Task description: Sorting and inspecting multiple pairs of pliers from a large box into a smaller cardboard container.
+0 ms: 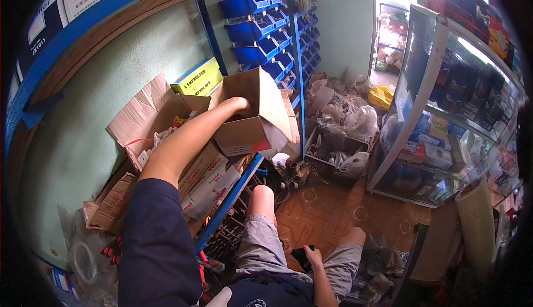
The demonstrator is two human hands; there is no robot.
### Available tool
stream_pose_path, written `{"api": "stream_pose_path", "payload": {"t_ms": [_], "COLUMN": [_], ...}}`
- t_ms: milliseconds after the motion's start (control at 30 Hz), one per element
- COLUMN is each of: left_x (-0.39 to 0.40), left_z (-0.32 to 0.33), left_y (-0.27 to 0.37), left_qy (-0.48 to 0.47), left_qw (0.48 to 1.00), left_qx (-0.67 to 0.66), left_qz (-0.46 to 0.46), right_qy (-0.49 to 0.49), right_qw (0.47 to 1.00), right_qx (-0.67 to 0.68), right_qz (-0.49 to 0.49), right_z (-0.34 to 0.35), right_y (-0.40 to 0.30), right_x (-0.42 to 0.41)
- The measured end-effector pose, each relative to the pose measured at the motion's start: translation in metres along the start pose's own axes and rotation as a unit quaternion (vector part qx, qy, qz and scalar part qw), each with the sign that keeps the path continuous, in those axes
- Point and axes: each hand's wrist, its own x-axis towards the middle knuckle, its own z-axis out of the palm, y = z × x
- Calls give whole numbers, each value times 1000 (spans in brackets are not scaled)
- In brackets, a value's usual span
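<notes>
My left hand [239, 104] reaches down into an open cardboard box [239, 138] on the blue-edged shelf. Its fingers are hidden inside, so whether they grip anything does not show. Against the box's left side stands another open carton [139, 113], with small packaged goods in it. Behind both, two yellow-green boxes [198, 76] bearing writing are stacked by the wall. Low by my lap, between my knees, my right hand [313, 256] is closed around a dark object [300, 258], too dark to identify.
Blue parts bins [254, 51] hang beyond a blue shelf post [296, 78]. A black crate [337, 140] with plastic bags sits on the floor. To the right stands a glass display cabinet [420, 111]. An upper shelf edge [104, 19] crosses the upper left.
</notes>
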Motion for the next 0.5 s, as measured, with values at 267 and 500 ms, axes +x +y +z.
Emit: {"api": "stream_pose_path", "payload": {"t_ms": [267,500], "left_x": [36,5], "left_z": [35,35], "left_y": [-43,-134], "left_qy": [28,143], "left_qw": [986,976], "left_qx": [-166,-138], "left_qz": [9,-83], "right_qy": [-4,-74], "right_qw": [1000,995], "right_qx": [10,4], "right_qz": [-15,-73], "right_z": [-2,21], "right_y": [-2,-42], "right_x": [-2,4]}}
